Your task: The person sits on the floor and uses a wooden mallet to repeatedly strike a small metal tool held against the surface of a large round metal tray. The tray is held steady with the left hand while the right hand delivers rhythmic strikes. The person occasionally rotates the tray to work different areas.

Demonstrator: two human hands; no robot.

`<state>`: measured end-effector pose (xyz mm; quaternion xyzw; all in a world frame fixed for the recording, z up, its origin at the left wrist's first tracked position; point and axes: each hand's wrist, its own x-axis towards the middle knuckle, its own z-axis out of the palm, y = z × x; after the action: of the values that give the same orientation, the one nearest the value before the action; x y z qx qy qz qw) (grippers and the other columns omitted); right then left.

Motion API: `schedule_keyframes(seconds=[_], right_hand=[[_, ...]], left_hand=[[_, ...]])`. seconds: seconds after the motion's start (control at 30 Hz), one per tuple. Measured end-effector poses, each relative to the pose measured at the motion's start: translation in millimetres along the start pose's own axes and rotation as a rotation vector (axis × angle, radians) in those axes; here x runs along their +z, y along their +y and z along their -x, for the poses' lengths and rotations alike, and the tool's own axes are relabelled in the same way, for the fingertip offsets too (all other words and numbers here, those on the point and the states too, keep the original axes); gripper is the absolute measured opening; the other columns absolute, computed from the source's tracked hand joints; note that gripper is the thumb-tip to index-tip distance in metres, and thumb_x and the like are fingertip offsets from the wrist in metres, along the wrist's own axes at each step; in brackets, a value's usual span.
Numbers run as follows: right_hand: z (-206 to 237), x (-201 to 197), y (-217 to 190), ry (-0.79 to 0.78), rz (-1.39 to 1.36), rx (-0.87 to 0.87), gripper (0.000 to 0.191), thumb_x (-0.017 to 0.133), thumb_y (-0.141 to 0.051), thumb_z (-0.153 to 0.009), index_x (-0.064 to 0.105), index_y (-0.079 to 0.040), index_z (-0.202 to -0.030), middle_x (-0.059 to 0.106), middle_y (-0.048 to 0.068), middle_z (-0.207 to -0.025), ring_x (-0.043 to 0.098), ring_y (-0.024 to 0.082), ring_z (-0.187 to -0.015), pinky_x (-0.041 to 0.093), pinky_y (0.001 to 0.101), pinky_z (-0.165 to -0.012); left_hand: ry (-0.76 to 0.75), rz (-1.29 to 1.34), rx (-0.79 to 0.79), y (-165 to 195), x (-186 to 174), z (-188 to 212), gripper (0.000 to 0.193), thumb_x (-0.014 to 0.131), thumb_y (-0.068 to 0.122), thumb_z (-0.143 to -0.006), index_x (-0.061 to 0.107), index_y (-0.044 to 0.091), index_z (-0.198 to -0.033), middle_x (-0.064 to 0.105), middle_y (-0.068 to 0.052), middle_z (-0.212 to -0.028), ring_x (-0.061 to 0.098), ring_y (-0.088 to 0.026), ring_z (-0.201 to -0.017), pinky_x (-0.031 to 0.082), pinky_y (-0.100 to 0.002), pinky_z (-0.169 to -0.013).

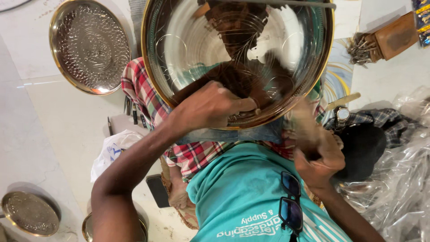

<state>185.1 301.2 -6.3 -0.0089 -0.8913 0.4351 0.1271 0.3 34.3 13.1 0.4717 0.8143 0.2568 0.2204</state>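
Note:
A large shiny metal plate point(286, 49) with a brass-coloured rim rests tilted on my lap, over a red checked cloth point(143, 92). My left hand point(210, 107) lies on the plate's near rim with its fingers curled, gripping a small tool pressed against the metal. Blurred by motion, my right hand point(318, 157) hovers just below the plate's right edge, closed around a dark object that I cannot make out clearly. My teal shirt point(242, 188) fills the bottom middle, with dark sunglasses point(290, 201) hanging from it.
An embossed round plate point(89, 45) lies on the pale floor at upper left, a smaller one point(29, 213) at lower left. A white plastic bag point(112, 150) sits by my knee. Crumpled clear plastic point(398, 179) piles up at the right, near a brown box point(394, 36) and a wristwatch point(342, 114).

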Motion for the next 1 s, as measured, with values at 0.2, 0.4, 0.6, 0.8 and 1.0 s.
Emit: schedule_keyframes(seconds=[0.2, 0.4, 0.6, 0.8, 1.0], right_hand=[[-47, -10, -10, -0.154, -0.065, 0.025, 0.042, 0.071, -0.001, -0.076, 0.068, 0.005, -0.117, 0.067, 0.013, -0.098, 0.065, 0.015, -0.083, 0.053, 0.0283, -0.077], [-116, -25, -29, -0.360, -0.065, -0.043, 0.061, 0.073, -0.001, -0.081, 0.063, -0.009, -0.140, 0.070, 0.010, -0.111, 0.064, 0.018, -0.080, 0.052, 0.0309, -0.071], [-164, -26, -39, -0.652, -0.093, -0.121, 0.076, 0.067, -0.007, -0.076, 0.055, -0.031, -0.147, 0.069, -0.002, -0.106, 0.061, 0.013, -0.064, 0.049, 0.0299, -0.056], [-183, -26, -50, -0.741, 0.039, -0.116, 0.079, 0.061, -0.015, -0.074, 0.052, -0.037, -0.150, 0.068, -0.004, -0.112, 0.060, 0.009, -0.061, 0.045, 0.0272, -0.051], [-188, -18, -55, -0.875, 0.549, -0.315, 0.089, 0.069, -0.010, -0.070, 0.054, -0.035, -0.154, 0.070, -0.001, -0.102, 0.059, 0.013, -0.058, 0.042, 0.0281, -0.048]], left_hand=[[0.387, 0.122, -0.153, 22, 13, 21, 0.050, 0.065, -0.007, -0.071, 0.064, 0.010, -0.117, 0.076, -0.012, -0.093, 0.074, -0.030, -0.079, 0.059, -0.040, -0.069], [0.628, 0.149, -0.402, 43, 37, 27, 0.052, 0.062, -0.005, -0.066, 0.063, 0.008, -0.117, 0.076, -0.014, -0.095, 0.075, -0.034, -0.085, 0.060, -0.043, -0.073], [0.875, 0.156, -0.617, 65, 63, 21, 0.048, 0.061, -0.009, -0.073, 0.066, 0.008, -0.118, 0.075, -0.013, -0.093, 0.077, -0.029, -0.086, 0.062, -0.039, -0.074], [1.005, 0.142, -0.683, 75, 76, 15, 0.042, 0.061, -0.008, -0.074, 0.062, 0.004, -0.114, 0.074, -0.013, -0.094, 0.078, -0.025, -0.086, 0.062, -0.034, -0.074], [1.116, 0.140, -0.695, 77, 76, 13, 0.037, 0.061, -0.012, -0.080, 0.064, 0.002, -0.114, 0.073, -0.012, -0.092, 0.077, -0.021, -0.082, 0.062, -0.032, -0.074]])
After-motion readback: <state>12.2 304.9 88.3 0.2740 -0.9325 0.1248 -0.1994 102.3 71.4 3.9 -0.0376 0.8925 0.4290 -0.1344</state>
